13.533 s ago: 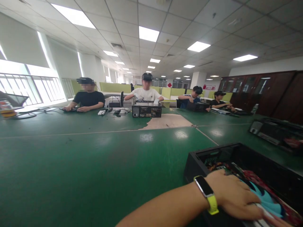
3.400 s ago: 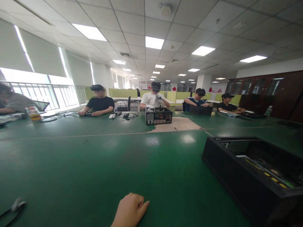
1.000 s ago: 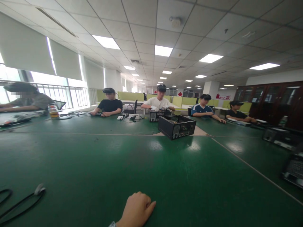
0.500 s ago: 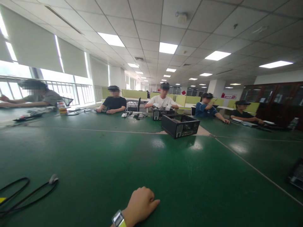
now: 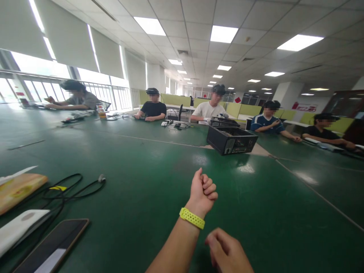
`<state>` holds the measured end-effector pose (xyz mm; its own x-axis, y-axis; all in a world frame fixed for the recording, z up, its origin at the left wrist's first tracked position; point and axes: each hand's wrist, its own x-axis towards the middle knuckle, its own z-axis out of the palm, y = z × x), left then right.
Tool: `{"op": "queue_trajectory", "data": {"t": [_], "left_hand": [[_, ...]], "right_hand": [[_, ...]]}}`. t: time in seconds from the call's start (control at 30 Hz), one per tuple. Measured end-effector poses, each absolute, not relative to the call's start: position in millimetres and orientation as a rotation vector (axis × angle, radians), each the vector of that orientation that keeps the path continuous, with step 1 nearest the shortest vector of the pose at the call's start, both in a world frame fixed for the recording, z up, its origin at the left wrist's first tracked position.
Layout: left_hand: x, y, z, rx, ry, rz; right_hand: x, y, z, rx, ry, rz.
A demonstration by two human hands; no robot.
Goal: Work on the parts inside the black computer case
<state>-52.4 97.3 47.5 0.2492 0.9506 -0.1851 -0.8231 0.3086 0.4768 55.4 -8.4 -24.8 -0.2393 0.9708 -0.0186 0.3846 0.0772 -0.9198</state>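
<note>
The left hand [image 5: 202,189] is curled into a loose fist above the smooth green table [image 5: 148,197], holding nothing; a perforated yellow band [image 5: 192,218] wraps its wrist. The right hand [image 5: 227,252] sits just below it at the frame edge, fingers curled and empty. Well beyond the left fingers stands a boxy black metal case [image 5: 231,139]. Far left of them lie a looped black cable [image 5: 71,187] and a flat glossy phone [image 5: 52,246].

tabletop [image 5: 159,182]: green, scuffed, pale seam lines
near left: phone [image 5: 51,246], white pack [image 5: 19,229], black cable [image 5: 71,187], tan packet [image 5: 17,187]
far middle: open computer case [image 5: 231,139]
</note>
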Motion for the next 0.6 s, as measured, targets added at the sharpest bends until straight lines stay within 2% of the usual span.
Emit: {"op": "queue_trajectory", "data": {"t": [0.2, 0.37, 0.47, 0.6], "left_hand": [[-51.4, 90.5, 52.7, 0.114, 0.299, 1.266], [-59.5, 82.3, 65.1, 0.061, 0.157, 1.262], [-60.6, 77.9, 70.3, 0.04, 0.097, 1.266], [-56.6, 74.8, 72.0, 0.022, 0.06, 1.262]], "right_hand": [[27.8, -0.4, -18.4, -1.23, -1.532, 1.343], [29.7, -11.1, -39.2, -0.955, -1.212, 1.585], [25.5, -16.3, -45.7, -1.008, -1.053, 1.587], [14.8, -18.8, -35.9, -1.104, -1.107, 1.397]]}}
